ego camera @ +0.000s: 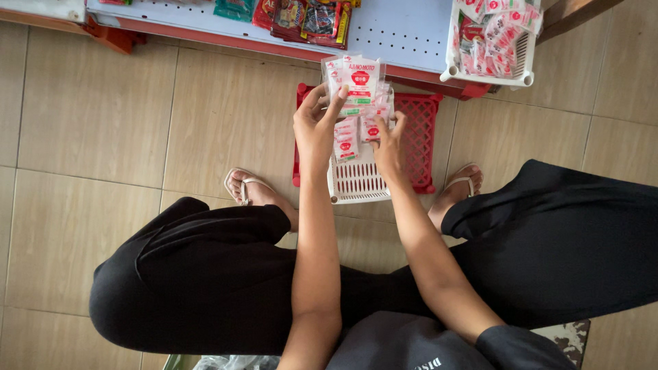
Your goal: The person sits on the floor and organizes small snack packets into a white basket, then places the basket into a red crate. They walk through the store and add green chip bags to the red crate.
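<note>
Down at the near edge, the person squats low, black trousers spread wide, sandalled feet planted on the tiled floor [89,103]. Moving up, both forearms reach forward over a small white basket [356,181], which sits inside or on top of a red crate [418,130] on the floor.

The left hand [317,127] is raised, its fingers [337,96] pinched on a white-and-red sachet [361,79], holding it upright above the basket. The right hand [388,147] is lower, fingers curled into a bunch of small sachets [356,130] of the same colours at the basket's far end — grasping them, it seems, though the exact grip is partly hidden.

How far along? The near part of the white basket shows bare mesh, so only the far part holds packets; I judge the sorting or loading is midway at most.

Further off, the white shelf [404,31] carries a second white basket [490,68] already heaped with similar sachets, and a row of darker packets [308,17] lies to its left.
</note>
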